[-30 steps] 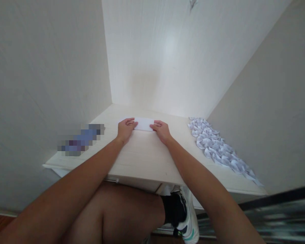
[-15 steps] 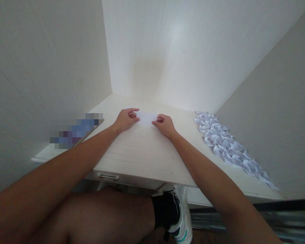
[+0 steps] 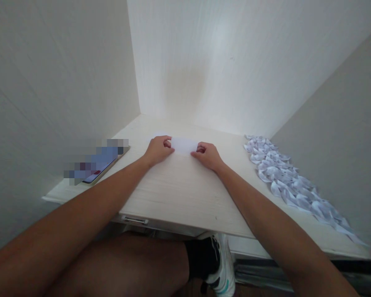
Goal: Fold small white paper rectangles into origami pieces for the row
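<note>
A small white sheet of paper (image 3: pixel 184 145) lies flat or nearly flat on the white desk (image 3: pixel 173 187). At its left edge, my left hand (image 3: pixel 159 150) pinches it between thumb and fingers. My right hand (image 3: pixel 207 155) grips the opposite edge the same way, fingers curled. Behind my left hand, a faint white edge (image 3: pixel 157 134) shows, perhaps more paper. Both forearms rest over the desk's front edge.
On the left by the wall lies a phone (image 3: pixel 104 170), its screen partly pixelated. Along the right wall runs a long heap of folded white paper pieces (image 3: pixel 281 175). A drawer handle (image 3: pixel 135 220) sits under the desk's front edge, near my leg and shoe (image 3: pixel 225 264).
The whole view has shifted slightly, so the desk, phone and paper heap appear further right. Both hands keep their hold on the paper, with the fingers a little more curled.
</note>
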Available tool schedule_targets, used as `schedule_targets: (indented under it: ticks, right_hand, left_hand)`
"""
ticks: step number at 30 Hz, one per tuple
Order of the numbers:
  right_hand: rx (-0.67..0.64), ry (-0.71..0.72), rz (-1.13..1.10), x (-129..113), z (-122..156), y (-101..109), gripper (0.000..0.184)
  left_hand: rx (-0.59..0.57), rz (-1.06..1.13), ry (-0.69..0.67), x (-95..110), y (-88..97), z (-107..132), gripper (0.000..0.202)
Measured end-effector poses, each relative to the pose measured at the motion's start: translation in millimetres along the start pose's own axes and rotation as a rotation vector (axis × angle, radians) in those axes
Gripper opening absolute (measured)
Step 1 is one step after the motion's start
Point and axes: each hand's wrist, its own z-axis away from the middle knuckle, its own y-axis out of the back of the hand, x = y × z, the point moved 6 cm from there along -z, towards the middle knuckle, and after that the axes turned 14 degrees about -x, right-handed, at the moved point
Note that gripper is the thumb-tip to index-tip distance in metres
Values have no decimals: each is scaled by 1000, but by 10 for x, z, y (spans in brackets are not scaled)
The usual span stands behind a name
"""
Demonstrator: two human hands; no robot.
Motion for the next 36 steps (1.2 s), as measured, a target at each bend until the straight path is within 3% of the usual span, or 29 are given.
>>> schedule_targets:
  ticks: [4,7,10,12,19,26,36]
  right_hand:
    - [28,5,-71,36,-14,-1,16]
    - [69,19,-175,86,-38,1,9]
    - [105,29,-279,122,-45,19,19]
    - [106,35,-329,113,-37,29,23]
    - [43,80,-394,-98,25,2,26]
    - [47,149,-410,-308,90,-35,38]
    - [127,226,-402,-509,170,-72,40]
  left_hand:
    - [-19,-58,-16,78,-25,22,41]
    - [-68,-42,-57,165,-64,88,64]
    - [-154,7,-114,252,-112,230,92]
    - [-202,30,-147,292,-118,350,97]
    - [-223,-203,-350,432,-21,586,57]
    - [-191,-450,-530,610,-107,649,67]
    - [-88,-438,-599,736,-120,725,28]
